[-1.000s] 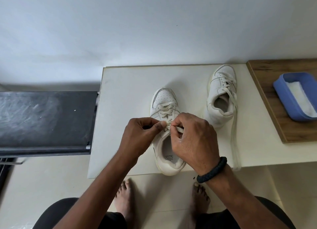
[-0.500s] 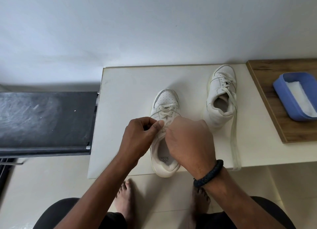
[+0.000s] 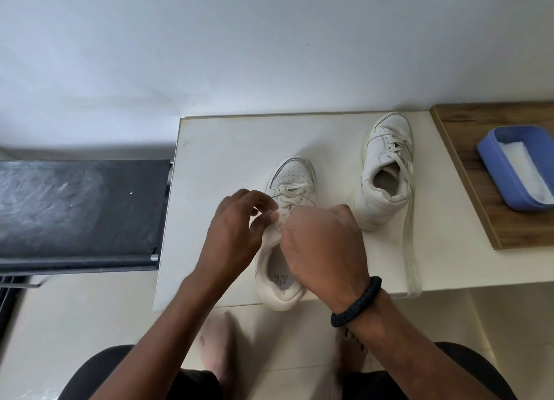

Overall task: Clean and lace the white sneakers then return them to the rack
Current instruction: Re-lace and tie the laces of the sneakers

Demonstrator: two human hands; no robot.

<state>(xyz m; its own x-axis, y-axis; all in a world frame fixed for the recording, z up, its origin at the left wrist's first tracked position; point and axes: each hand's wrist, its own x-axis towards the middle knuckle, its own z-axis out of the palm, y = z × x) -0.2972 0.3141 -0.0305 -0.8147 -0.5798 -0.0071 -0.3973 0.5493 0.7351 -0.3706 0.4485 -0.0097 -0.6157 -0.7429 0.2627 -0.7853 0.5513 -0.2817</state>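
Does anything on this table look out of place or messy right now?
Yes. The far sneaker has a loose lace trailing across the table and reaching just over its front edge. The near sneaker sits with its heel sticking out past that same edge.

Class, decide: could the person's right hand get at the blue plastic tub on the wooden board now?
Probably yes, once freed: the right hand grips the lace of the near white sneaker. The blue plastic tub sits uncovered; only the low second white sneaker lies between.
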